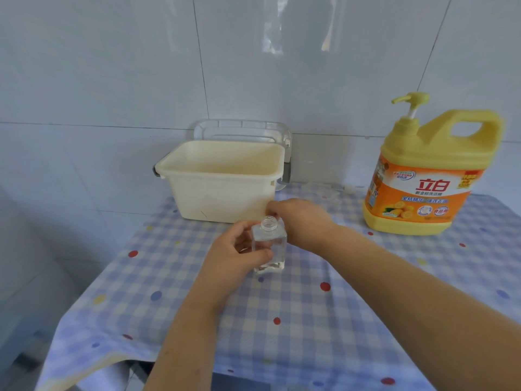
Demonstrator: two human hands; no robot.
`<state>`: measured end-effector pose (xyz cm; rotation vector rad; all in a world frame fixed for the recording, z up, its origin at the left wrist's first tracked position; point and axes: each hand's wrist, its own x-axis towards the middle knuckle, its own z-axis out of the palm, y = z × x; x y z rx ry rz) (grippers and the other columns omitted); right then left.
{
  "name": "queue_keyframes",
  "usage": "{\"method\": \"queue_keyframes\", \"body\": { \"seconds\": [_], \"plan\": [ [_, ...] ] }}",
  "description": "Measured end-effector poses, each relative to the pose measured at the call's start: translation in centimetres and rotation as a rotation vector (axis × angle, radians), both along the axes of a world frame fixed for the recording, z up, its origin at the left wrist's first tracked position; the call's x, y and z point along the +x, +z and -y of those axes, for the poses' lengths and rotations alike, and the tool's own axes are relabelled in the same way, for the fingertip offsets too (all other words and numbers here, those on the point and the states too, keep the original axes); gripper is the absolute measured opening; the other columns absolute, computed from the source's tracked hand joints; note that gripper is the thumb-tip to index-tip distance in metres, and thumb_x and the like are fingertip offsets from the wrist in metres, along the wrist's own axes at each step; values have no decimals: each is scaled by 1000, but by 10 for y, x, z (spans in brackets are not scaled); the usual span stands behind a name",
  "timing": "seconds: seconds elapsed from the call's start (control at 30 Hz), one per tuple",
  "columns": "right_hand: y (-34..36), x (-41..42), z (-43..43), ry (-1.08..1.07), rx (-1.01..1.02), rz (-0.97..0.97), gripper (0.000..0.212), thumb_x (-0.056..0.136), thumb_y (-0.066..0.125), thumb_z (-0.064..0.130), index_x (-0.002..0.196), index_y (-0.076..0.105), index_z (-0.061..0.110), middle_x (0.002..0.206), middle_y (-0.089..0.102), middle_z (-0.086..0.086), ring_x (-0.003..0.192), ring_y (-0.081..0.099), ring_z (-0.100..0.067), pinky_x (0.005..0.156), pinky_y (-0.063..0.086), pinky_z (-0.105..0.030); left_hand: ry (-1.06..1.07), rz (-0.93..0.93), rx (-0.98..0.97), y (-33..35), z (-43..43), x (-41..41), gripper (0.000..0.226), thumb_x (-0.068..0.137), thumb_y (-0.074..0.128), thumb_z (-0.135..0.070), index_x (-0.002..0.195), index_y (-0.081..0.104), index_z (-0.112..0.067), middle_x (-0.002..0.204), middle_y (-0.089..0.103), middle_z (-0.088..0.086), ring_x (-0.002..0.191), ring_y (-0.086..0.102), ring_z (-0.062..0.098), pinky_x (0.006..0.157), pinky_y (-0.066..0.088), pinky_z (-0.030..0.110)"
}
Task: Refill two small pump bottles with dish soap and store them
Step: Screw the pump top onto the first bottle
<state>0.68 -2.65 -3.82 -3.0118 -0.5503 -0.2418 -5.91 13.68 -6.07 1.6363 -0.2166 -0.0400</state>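
Small clear bottle (270,244): upright near the middle of the table (310,306), pump off, threaded neck open, seemingly near empty. Gripped by the left hand (236,255), thumb across the front face, fingers curled round the far side, likely to steady it for filling. Just behind the neck, the right hand (303,218), fingers bunched toward the opening; impossible to tell whether pinching anything. Directly beyond, at the far edge, a cream bin (222,179), probably meant for storage. At the far right corner, the yellow dish soap jug (420,176), pump fitted, well apart from the bottle.
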Motion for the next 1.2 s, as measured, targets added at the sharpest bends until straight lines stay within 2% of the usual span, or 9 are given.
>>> {"method": "queue_keyframes", "body": {
  "seconds": [0.1,0.23,0.37,0.53,0.73,0.83,0.9,1.07,1.2],
  "plan": [
    [-5,1,0,6,-1,0,13,85,58,28,97,60,33,87,58,9,86,58,-18,67,48,-30,5,2,11,0,-1,-1,41,62,74,-14,96,70,-37,94,73,-3,92,68,14,90,54,42],
    [0,-5,3,-3,90,-29,21,84,62,26,104,62,24,101,62,5,93,58,-19,76,51,-33,5,3,23,0,-1,-1,42,63,75,-16,99,69,-36,95,73,-3,94,68,15,92,53,43],
    [20,-21,9,-45,347,-43,17,83,64,27,97,57,20,91,60,5,78,59,-17,66,55,-34,9,13,22,0,-1,-1,40,67,75,-11,101,69,-30,93,74,-2,92,69,16,92,53,43],
    [46,-38,14,-90,614,-11,26,83,65,23,107,56,21,94,62,8,83,61,-16,75,55,-36,8,0,10,-1,-2,-1,40,76,73,2,104,67,-26,93,75,-3,93,69,11,91,53,37],
    [73,-56,8,-77,1022,15,23,86,66,18,108,62,18,97,66,2,77,62,-8,62,52,-19,19,-10,-10,-2,-1,-1,40,76,72,4,103,67,-25,93,75,-1,93,69,12,89,53,34],
    [85,-66,2,-24,1165,-4,21,83,69,15,100,65,26,94,69,-1,77,63,-13,71,55,-30,29,-14,-19,-2,0,-1,39,76,72,5,104,66,-22,92,75,0,91,69,10,86,53,31],
    [92,-74,-1,17,1211,5,16,83,68,12,95,66,24,92,70,-5,75,61,-18,74,55,-36,29,-17,-12,-2,-1,-1,39,76,73,3,104,66,-22,92,75,-1,92,69,11,88,53,32],
    [95,-83,-8,70,1200,21,17,84,67,11,100,66,16,87,71,1,75,65,-14,78,54,-31,28,-18,-11,-3,0,-2,39,76,73,3,104,66,-23,92,75,-2,92,69,10,89,52,32],
    [84,-82,-10,66,1133,-5,16,84,69,15,96,65,26,78,66,13,64,60,-1,71,51,-20,27,-14,-24,-3,1,-3,38,76,72,3,106,66,-20,92,74,-1,91,69,11,91,52,34]
  ]
}}
